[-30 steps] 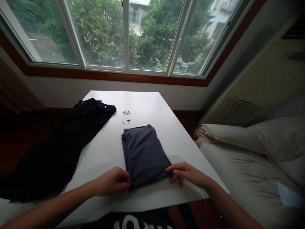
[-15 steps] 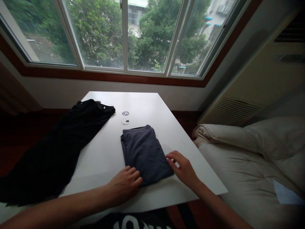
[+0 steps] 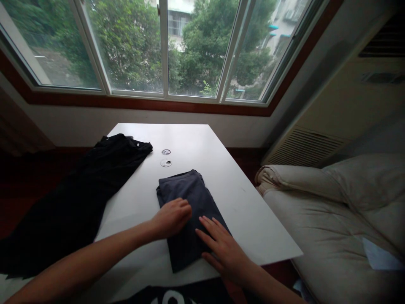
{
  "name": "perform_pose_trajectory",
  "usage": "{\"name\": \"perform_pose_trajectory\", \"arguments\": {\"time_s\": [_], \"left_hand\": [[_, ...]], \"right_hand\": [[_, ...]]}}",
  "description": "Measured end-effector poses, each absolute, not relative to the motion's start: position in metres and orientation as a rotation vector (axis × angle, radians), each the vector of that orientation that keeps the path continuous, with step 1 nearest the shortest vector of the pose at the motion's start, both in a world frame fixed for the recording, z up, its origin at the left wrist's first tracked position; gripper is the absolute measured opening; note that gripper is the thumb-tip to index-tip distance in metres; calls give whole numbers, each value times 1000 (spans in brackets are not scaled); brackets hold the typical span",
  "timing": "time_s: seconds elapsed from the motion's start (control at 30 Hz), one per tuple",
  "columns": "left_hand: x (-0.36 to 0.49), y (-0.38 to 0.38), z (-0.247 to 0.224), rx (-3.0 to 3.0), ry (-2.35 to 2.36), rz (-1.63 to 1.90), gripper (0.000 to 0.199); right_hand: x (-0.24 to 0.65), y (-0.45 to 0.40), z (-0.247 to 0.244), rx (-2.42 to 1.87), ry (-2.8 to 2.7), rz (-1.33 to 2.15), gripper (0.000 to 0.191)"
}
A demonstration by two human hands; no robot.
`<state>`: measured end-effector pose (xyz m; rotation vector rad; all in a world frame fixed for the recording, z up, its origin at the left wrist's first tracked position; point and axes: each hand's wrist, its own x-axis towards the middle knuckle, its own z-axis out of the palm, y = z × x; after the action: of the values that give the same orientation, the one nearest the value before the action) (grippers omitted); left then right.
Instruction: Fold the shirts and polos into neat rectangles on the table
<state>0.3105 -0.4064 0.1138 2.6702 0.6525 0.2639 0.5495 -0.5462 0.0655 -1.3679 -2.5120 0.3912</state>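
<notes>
The right hand (image 3: pixel 223 249) spreads its fingers over the folded grey garment (image 3: pixel 201 200), apparently to steady it; the left hand (image 3: pixel 172 217) curls its own above, any grip unclear. Beneath both lies the white table (image 3: pixel 247 211); black clothing (image 3: pixel 95 177), left of the fingers, leaves them room.

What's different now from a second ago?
The left hand has left the grey cloth's near left corner and now sits curled over its middle. The right hand has gone from the right edge to lie spread over the near right part. The cloth has slid a little towards the person. Whether either hand grips it, I can't tell. The black clothing stayed put.
</notes>
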Motion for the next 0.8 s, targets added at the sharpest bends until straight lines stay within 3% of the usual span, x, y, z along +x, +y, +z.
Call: {"name": "perform_pose_trajectory", "arguments": {"time_s": [0.07, 0.2, 0.43, 0.53, 0.63, 0.8], "left_hand": [[317, -378, 100, 2708, 708, 363, 29], [318, -331, 65, 2791, 721, 281, 60], [303, -285, 50, 2701, 1236, 340, 58], [302, -313, 65, 2725, 1148, 448, 53], [304, -372, 83, 2755, 730, 383, 52], [297, -459, 91, 2737, 96, 136, 77]], "right_hand": [[535, -550, 69, -1305, -2563, 470, 73], [526, -555, 75, -1236, -2628, 576, 78], [554, -555, 71, -1214, -2550, 580, 62], [573, -553, 65, -1302, -2417, 514, 51], [592, -551, 61, -1316, -2366, 509, 47], [610, -543, 50, -1382, -2337, 379, 51]]}}
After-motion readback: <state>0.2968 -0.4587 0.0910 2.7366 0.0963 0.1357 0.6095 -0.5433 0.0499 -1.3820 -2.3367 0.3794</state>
